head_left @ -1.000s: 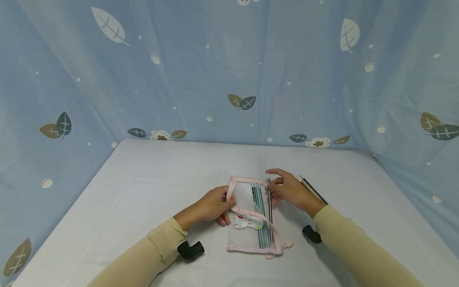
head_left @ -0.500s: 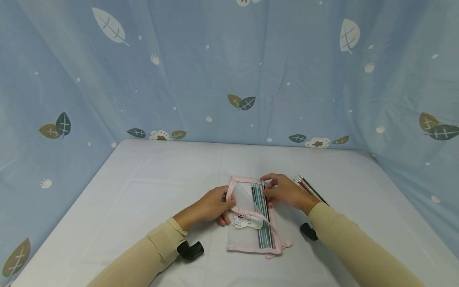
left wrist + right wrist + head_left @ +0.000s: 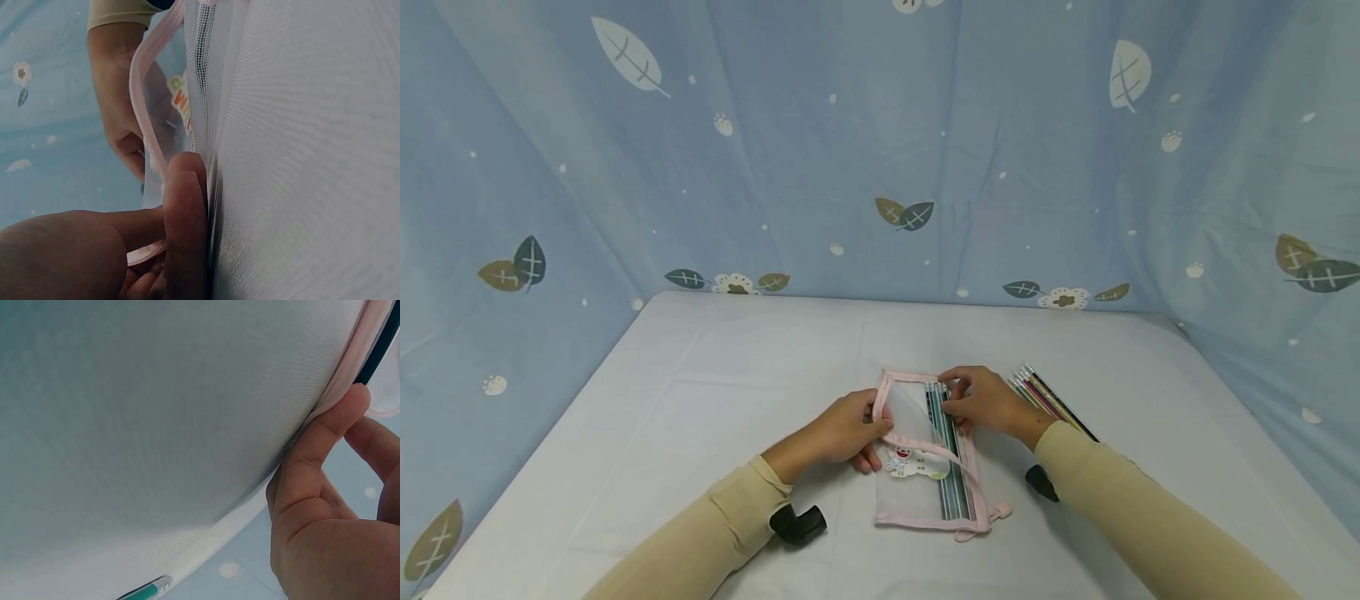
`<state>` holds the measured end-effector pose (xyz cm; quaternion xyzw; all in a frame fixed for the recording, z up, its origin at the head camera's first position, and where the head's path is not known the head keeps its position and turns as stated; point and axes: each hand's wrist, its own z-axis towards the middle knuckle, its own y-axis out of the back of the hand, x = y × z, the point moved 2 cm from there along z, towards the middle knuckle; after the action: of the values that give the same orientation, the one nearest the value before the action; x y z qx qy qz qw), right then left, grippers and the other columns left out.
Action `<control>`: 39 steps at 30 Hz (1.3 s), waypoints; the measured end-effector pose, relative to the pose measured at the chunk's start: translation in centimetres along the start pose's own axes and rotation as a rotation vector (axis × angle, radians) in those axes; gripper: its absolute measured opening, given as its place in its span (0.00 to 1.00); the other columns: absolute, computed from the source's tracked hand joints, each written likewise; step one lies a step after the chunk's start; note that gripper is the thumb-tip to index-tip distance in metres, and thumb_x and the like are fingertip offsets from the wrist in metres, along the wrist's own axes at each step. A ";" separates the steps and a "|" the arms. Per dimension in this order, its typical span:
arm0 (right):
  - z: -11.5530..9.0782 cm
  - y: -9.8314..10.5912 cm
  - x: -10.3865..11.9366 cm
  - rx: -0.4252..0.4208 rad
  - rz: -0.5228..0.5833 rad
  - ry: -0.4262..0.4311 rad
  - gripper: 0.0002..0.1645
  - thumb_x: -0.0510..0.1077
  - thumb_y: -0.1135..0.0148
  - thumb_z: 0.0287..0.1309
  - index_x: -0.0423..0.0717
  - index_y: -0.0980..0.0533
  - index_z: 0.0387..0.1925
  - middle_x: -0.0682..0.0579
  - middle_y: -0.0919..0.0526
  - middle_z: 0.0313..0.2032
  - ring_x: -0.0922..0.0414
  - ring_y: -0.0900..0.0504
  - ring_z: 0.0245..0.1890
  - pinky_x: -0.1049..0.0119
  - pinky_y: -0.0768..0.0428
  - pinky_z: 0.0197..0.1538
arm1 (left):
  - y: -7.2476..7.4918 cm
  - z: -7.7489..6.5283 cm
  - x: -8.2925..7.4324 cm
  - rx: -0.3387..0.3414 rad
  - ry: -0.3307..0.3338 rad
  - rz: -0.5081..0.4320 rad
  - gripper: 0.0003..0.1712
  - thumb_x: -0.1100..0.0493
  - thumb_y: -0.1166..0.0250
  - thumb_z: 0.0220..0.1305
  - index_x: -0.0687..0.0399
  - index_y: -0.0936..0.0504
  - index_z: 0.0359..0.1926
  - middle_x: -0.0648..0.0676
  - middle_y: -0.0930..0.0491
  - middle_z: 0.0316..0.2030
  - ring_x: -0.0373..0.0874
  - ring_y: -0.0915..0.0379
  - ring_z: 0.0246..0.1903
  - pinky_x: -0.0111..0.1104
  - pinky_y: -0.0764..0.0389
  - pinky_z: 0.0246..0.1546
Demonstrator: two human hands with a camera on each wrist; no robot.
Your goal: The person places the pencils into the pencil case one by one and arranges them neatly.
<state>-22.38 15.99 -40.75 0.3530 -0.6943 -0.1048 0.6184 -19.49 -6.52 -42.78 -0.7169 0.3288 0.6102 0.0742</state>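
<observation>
- Pink-trimmed mesh pouch [image 3: 904,504] lies flat on the white table [image 3: 737,358], in front of the person and between both hands, its mouth unzipped.
- Pencils in the pouch [image 3: 955,497], green and dark, lie side by side along its right edge; their exact number is hard to make out.
- Loose pencils [image 3: 1047,396] lie in a bunch on the table, outside the pouch, partly hidden behind the right forearm.
- Left hand [image 3: 847,429] pinches the pouch's trim and holds the mouth apart.
- Right hand [image 3: 992,404] bends its fingers at the pouch's upper right edge; whether they pinch a pencil, I cannot tell.
- Work looks partway along: one group inside, another outside, zip not closed.
</observation>
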 end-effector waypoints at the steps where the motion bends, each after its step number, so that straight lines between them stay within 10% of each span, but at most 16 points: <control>1: 0.0 0.0 0.0 0.000 -0.006 0.003 0.27 0.37 0.36 0.53 0.46 0.30 0.56 0.45 0.27 0.35 0.56 0.21 0.21 0.64 0.17 0.24 | 0.0 0.0 0.0 -0.001 0.000 0.000 0.06 0.60 0.45 0.66 0.57 0.31 0.42 0.57 0.22 0.33 0.46 0.21 0.16 0.39 0.16 0.18; 11: -1.0 0.5 0.3 0.009 -0.070 0.077 0.30 0.38 0.38 0.54 0.48 0.33 0.59 0.45 0.25 0.36 0.56 0.21 0.24 0.65 0.19 0.26 | 0.0 -0.1 0.1 0.001 -0.003 -0.001 0.06 0.60 0.45 0.66 0.56 0.31 0.41 0.57 0.22 0.33 0.46 0.21 0.16 0.40 0.17 0.18; 25: -5.2 1.5 1.6 -0.350 -0.533 0.329 0.25 0.41 0.36 0.52 0.50 0.27 0.54 0.53 0.23 0.34 0.65 0.29 0.25 0.76 0.29 0.19 | 0.0 -0.1 0.5 -0.007 -0.004 -0.006 0.05 0.60 0.45 0.66 0.55 0.31 0.41 0.57 0.22 0.33 0.47 0.21 0.15 0.41 0.17 0.18; 39: -6.8 4.0 -0.2 -0.448 -0.516 0.378 0.26 0.35 0.35 0.50 0.49 0.28 0.54 0.49 0.22 0.36 0.58 0.21 0.34 0.63 0.18 0.35 | 0.0 0.0 0.5 0.001 0.004 -0.008 0.06 0.59 0.44 0.66 0.55 0.31 0.41 0.57 0.22 0.34 0.48 0.21 0.16 0.41 0.16 0.19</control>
<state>-17.52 21.01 -37.19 0.3851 -0.4167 -0.3390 0.7504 -19.48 -6.72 -43.29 -0.7194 0.3263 0.6084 0.0764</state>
